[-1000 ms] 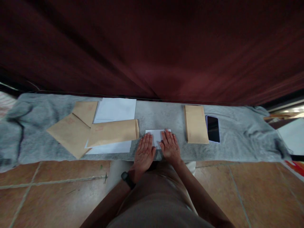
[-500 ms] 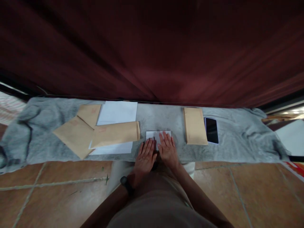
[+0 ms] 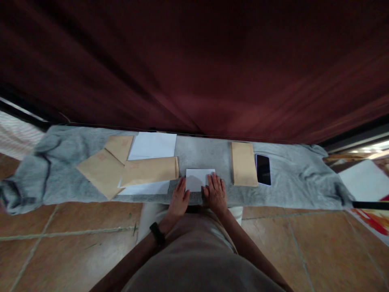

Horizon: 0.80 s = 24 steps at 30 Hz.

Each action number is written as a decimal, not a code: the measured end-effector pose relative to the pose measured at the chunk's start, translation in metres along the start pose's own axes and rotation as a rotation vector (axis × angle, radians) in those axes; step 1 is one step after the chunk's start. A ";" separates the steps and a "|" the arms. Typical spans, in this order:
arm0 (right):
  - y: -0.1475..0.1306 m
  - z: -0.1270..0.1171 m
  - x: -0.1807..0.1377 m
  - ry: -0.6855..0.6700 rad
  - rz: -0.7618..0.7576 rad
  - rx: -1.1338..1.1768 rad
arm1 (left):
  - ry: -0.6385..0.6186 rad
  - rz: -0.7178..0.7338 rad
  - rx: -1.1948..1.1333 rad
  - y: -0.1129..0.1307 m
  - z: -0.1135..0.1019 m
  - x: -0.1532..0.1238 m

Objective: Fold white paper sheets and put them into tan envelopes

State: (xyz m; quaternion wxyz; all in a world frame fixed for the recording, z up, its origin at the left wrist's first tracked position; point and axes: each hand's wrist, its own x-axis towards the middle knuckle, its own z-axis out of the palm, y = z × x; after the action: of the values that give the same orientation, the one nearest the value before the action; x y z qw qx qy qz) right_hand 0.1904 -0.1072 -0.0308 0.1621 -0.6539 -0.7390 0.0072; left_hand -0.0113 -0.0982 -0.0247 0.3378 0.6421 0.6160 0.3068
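Note:
A small white rectangle of paper, seemingly folded, lies flat on the grey cloth in front of me. My left hand rests at its left edge, fingers extended and thumb pointing toward the paper. Over the paper's right edge lies my right hand, palm down, fingers stretched out and touching it. Neither hand grips anything. Just left of my left hand, a brown envelope lies across white sheets.
The grey cloth covers a narrow surface before a dark red curtain. More brown envelopes overlap at the left. On the right are a stack of brown envelopes and a phone. Tiled floor shows below.
My left hand has slid left off the paper to its edge. My right hand has shifted toward the paper's right edge, uncovering most of it. The view has shifted slightly.

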 end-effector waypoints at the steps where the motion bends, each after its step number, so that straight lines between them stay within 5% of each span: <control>1: -0.001 0.000 0.000 0.004 -0.001 -0.001 | 0.031 -0.104 -0.099 0.004 0.002 0.006; 6: -0.001 0.003 0.000 0.046 -0.020 -0.006 | 0.108 -0.372 -0.308 0.019 0.003 0.026; 16: 0.009 0.006 0.001 0.006 -0.058 0.061 | -0.030 -0.314 -0.305 0.027 0.007 0.035; 24: 0.011 -0.004 0.056 -0.083 -0.028 0.216 | -0.112 -0.215 -0.279 0.021 -0.008 0.033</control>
State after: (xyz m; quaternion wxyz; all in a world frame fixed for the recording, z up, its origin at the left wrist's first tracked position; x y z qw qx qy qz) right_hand 0.1967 -0.0524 -0.0171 0.2009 -0.6212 -0.7492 0.1115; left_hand -0.0040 -0.0654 -0.0034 0.4883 0.5354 0.6128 0.3152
